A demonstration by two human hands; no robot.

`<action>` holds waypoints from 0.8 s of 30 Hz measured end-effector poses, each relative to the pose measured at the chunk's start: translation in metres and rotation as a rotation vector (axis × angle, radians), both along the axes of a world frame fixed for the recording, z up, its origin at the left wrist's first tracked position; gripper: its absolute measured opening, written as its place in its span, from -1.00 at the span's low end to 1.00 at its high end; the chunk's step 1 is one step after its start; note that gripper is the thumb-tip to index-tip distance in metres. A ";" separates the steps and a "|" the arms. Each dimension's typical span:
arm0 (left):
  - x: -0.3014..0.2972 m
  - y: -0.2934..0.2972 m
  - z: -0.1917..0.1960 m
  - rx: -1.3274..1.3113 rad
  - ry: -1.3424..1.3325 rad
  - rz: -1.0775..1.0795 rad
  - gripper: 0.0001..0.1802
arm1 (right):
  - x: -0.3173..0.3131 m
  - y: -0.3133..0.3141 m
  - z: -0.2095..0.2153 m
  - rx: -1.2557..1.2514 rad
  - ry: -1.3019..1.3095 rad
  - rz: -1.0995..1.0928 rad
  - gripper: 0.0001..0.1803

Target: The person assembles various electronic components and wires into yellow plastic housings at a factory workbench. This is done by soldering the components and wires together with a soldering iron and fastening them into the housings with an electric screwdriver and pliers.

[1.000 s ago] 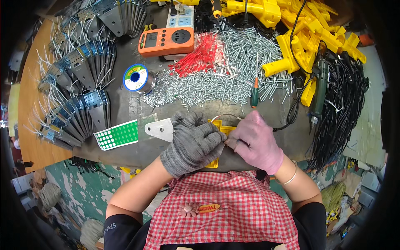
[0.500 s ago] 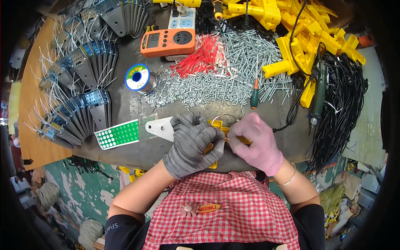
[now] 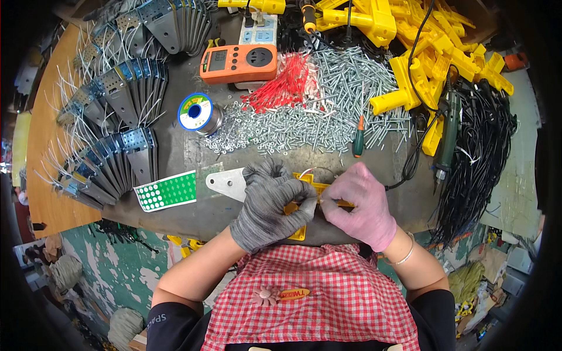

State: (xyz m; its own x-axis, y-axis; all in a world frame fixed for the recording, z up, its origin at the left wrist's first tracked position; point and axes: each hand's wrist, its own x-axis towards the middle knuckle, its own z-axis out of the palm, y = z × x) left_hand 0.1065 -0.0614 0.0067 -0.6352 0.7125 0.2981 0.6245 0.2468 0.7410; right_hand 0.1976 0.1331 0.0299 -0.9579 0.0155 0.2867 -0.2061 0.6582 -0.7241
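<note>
My left hand (image 3: 274, 202), in a grey glove, is closed in a pinch above a yellow plastic housing (image 3: 298, 234). A grey metal plate (image 3: 227, 183) with holes sticks out to the left from under that hand. My right hand (image 3: 362, 206), in a pink glove, also pinches, its fingertips close to the left ones over the housing. What lies between the fingertips is too small and covered to make out. A thin wire (image 3: 321, 169) arcs above the housing between the hands. Both hands hide much of the housing.
Beyond my hands lie a heap of screws (image 3: 351, 82), red-sleeved parts (image 3: 287, 85), a solder spool (image 3: 196, 113), an orange meter (image 3: 239, 63) and a screwdriver (image 3: 359, 137). Metal brackets (image 3: 140, 155) and a green sticker sheet (image 3: 170, 190) are left; a soldering iron (image 3: 449, 128) and black cables (image 3: 483, 158) right.
The view has shifted slightly. My right fingers have curled in a little and more of the wire and yellow housing shows beside them. My left hand stays nearly in place.
</note>
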 end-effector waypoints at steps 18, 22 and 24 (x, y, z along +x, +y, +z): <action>-0.004 0.003 0.007 -0.037 -0.217 -0.121 -0.84 | -0.007 0.013 0.005 0.549 0.241 0.230 -0.90; 0.014 0.004 -0.003 -0.140 0.523 0.074 -0.91 | -0.013 0.009 -0.002 0.297 0.077 0.174 -0.90; 0.013 -0.006 -0.011 -0.082 0.848 -0.007 -0.88 | -0.013 0.009 -0.005 0.032 -0.135 0.158 -0.90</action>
